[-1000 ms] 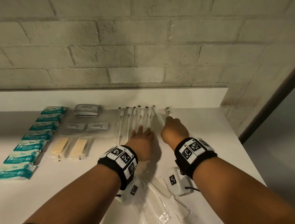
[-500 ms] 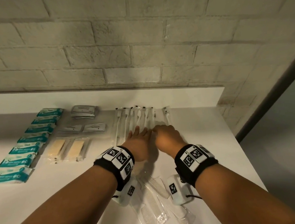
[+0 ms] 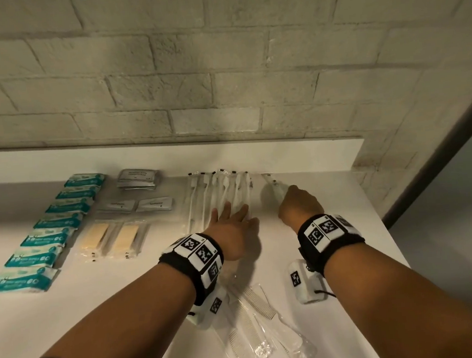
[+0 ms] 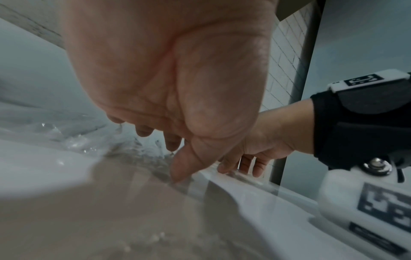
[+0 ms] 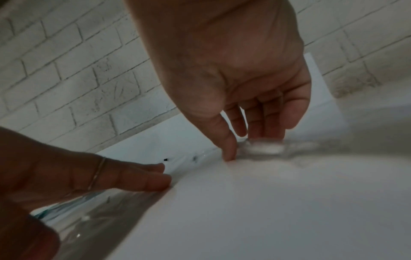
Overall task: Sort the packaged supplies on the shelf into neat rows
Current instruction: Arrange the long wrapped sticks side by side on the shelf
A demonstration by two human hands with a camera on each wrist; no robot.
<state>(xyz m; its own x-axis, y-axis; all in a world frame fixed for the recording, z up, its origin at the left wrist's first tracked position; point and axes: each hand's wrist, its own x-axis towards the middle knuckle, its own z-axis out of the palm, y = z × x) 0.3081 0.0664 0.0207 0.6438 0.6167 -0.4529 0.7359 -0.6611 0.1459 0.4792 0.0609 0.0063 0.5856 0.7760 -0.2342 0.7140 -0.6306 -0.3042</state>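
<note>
**One stray toothbrush packet being lined up with the rest**

The odd one out is a wrapped toothbrush [image 3: 273, 185] lying tilted near the back of the shelf [image 3: 347, 226], just to the right of the toothbrush row [image 3: 219, 191] and not yet squared up with it. It's being touched by the right hand [image 3: 300, 206], whose fingers [image 5: 229, 149] are bent down onto the wrapper, thumb beside the others. Whether it's properly pinched or only pressed can't be told, since the right wrist view is blurred there.

The row itself is pinned flat by the left hand [image 3: 230, 230], fingers [image 3: 226, 211] straight and slightly spread over the lower ends of the packets.

Probably best done by sliding, not lifting: the packet gets swung parallel, then nudged leftward until it sits just beside the last one, tops level. The row should be kept held so nothing gets shoved out of place, as slippery wrap will likely skate.

Elsewhere, teal packs [image 3: 46, 238], grey sachets [image 3: 134, 206] and yellow bars [image 3: 108, 238] are already set out in lines on the left. The clear comb packets [image 3: 255, 342] near the front edge are partly cut off and hidden by the arms, so their count can't be made out.
</note>
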